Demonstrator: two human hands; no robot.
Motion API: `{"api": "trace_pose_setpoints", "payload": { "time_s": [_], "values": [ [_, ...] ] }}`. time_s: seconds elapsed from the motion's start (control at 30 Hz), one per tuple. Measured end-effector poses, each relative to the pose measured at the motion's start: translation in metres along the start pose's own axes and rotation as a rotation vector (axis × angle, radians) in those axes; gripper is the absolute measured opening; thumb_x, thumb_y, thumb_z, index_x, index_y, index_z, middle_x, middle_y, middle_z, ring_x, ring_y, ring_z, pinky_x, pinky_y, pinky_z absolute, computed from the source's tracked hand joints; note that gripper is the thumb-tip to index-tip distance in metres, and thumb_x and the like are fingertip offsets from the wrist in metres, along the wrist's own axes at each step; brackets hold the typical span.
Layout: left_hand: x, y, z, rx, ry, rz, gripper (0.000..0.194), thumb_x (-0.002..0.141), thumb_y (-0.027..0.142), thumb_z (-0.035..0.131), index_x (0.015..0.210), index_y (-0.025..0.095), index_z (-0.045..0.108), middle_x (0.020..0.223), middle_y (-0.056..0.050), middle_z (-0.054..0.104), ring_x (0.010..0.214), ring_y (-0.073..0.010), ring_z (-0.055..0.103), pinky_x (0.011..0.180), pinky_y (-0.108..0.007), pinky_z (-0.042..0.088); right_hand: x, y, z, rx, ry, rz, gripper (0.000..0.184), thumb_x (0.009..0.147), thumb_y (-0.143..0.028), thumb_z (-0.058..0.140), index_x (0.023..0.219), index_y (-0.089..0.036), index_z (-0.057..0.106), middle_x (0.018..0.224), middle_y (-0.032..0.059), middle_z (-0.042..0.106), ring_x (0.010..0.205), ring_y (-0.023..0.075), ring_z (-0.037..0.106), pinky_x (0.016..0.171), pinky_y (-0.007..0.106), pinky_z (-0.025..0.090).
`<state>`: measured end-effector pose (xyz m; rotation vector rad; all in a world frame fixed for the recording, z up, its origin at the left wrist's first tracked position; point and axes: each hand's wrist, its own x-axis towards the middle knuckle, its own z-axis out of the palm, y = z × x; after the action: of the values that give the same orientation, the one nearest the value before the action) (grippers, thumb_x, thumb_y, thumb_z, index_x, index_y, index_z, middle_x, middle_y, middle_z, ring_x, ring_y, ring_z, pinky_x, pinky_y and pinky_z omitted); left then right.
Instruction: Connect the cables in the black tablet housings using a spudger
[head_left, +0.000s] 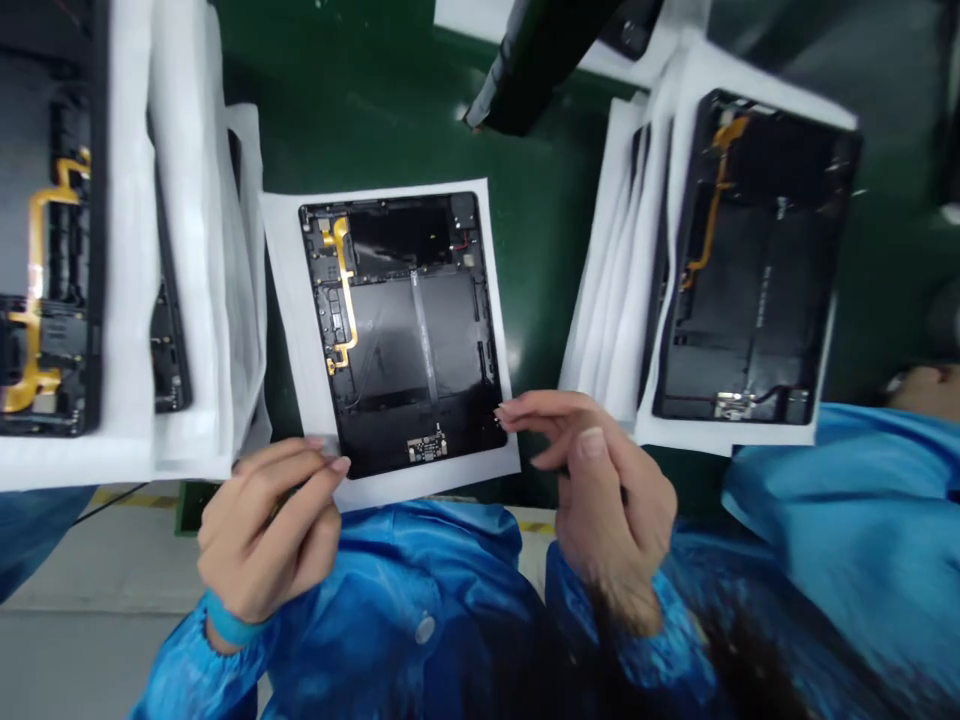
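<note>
- Black tablet shell (386, 325) on white sheet (283, 240), desk's (337, 110) near edge.
- Left hand (262, 530): sheet's lower-left corner, can't tell if pinching; right hand (615, 490): lower right edge, thumb off.
- Probably squaring up; next wants light touch.

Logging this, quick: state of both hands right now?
Left hand: at a corner of the device; grip cannot be told.
Right hand: loosely open at the device's right edge.
</note>
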<state>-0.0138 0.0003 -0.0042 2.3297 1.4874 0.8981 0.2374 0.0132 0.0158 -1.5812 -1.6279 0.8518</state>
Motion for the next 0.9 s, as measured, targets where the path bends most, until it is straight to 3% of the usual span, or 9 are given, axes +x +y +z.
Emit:
{"api": "trace_pose_setpoints", "payload": {
  "time_s": [0.1, 0.17, 0.23, 0.33, 0.43, 0.5, 0.7, 0.9],
  "values": [
    [0.01, -0.006, 0.0, 0.065, -0.019, 0.072, 0.059, 0.078, -0.001, 0.062, 0.131, 0.026, 0.059, 0.111, -0.007, 0.066, 0.122, -0.025, 0.061, 0.096, -0.038, 0.056, 0.011, 0.001, 0.002, -0.129, 0.058, 0.195, 0.028, 0.104, -0.029, 0.038, 0.088, -0.021, 0.06, 0.093, 0.0068, 0.069, 0.073, 0.0169, 0.063, 0.06, 0.029, 0.051],
    [0.012, -0.009, 0.007, 0.132, -0.038, 0.076, 0.054, 0.08, 0.004, 0.065, 0.13, 0.023, 0.06, 0.13, -0.013, 0.059, 0.137, -0.0311, 0.049, 0.108, -0.046, 0.051, 0.016, 0.004, 0.007, -0.325, 0.07, 0.194, 0.026, 0.102, -0.032, 0.041, 0.102, -0.018, 0.063, 0.095, 0.01, 0.069, 0.082, 0.0212, 0.065, 0.069, 0.033, 0.053],
    [0.01, -0.01, 0.016, 0.213, -0.053, 0.02, 0.046, 0.083, 0.01, 0.066, 0.128, 0.02, 0.062, 0.144, -0.017, 0.049, 0.144, -0.0362, 0.039, 0.111, -0.051, 0.047, 0.019, 0.006, 0.011, -0.38, 0.082, 0.165, 0.03, 0.1, -0.033, 0.04, 0.113, -0.016, 0.061, 0.106, 0.0141, 0.069, 0.1, 0.0262, 0.066, 0.081, 0.04, 0.054],
    [0.004, -0.009, 0.025, 0.281, -0.058, -0.04, 0.042, 0.085, 0.012, 0.063, 0.126, 0.02, 0.062, 0.146, -0.018, 0.048, 0.144, -0.0362, 0.04, 0.108, -0.049, 0.05, 0.026, 0.002, 0.013, -0.296, 0.067, 0.246, 0.035, 0.099, -0.037, 0.041, 0.117, -0.015, 0.062, 0.107, 0.0129, 0.072, 0.093, 0.0248, 0.069, 0.075, 0.036, 0.053],
    [0.002, -0.009, 0.026, 0.275, -0.036, -0.016, 0.042, 0.086, 0.013, 0.062, 0.127, 0.019, 0.062, 0.142, -0.018, 0.051, 0.137, -0.0363, 0.048, 0.105, -0.049, 0.053, 0.039, -0.006, 0.01, -0.221, 0.021, 0.385, 0.036, 0.095, -0.041, 0.047, 0.112, -0.016, 0.066, 0.082, 0.0057, 0.073, 0.067, 0.0193, 0.066, 0.06, 0.03, 0.047],
    [0.004, -0.011, 0.024, 0.265, -0.032, -0.021, 0.045, 0.086, 0.015, 0.061, 0.13, 0.022, 0.06, 0.139, -0.018, 0.052, 0.131, -0.0362, 0.054, 0.1, -0.05, 0.056, 0.048, -0.011, 0.009, -0.203, 0.008, 0.431, 0.032, 0.092, -0.039, 0.049, 0.108, -0.016, 0.067, 0.073, 0.0025, 0.07, 0.06, 0.0169, 0.062, 0.057, 0.028, 0.043],
    [0.008, -0.012, 0.017, 0.261, -0.014, -0.049, 0.062, 0.083, 0.011, 0.057, 0.141, 0.031, 0.05, 0.133, -0.014, 0.054, 0.123, -0.0351, 0.059, 0.091, -0.051, 0.062, 0.063, -0.016, 0.013, -0.142, -0.048, 0.426, 0.022, 0.09, -0.038, 0.048, 0.085, -0.02, 0.061, 0.063, -0.0023, 0.059, 0.056, 0.0141, 0.052, 0.054, 0.026, 0.035],
    [0.002, -0.008, 0.013, 0.204, -0.016, -0.125, 0.064, 0.081, 0.012, 0.055, 0.139, 0.037, 0.05, 0.136, -0.012, 0.056, 0.12, -0.0343, 0.063, 0.067, -0.042, 0.067, 0.068, -0.015, 0.018, -0.13, 0.001, 0.402, 0.022, 0.087, -0.04, 0.05, 0.075, -0.023, 0.05, 0.061, -0.0043, 0.05, 0.056, 0.0143, 0.049, 0.054, 0.026, 0.033]
  ]
}}
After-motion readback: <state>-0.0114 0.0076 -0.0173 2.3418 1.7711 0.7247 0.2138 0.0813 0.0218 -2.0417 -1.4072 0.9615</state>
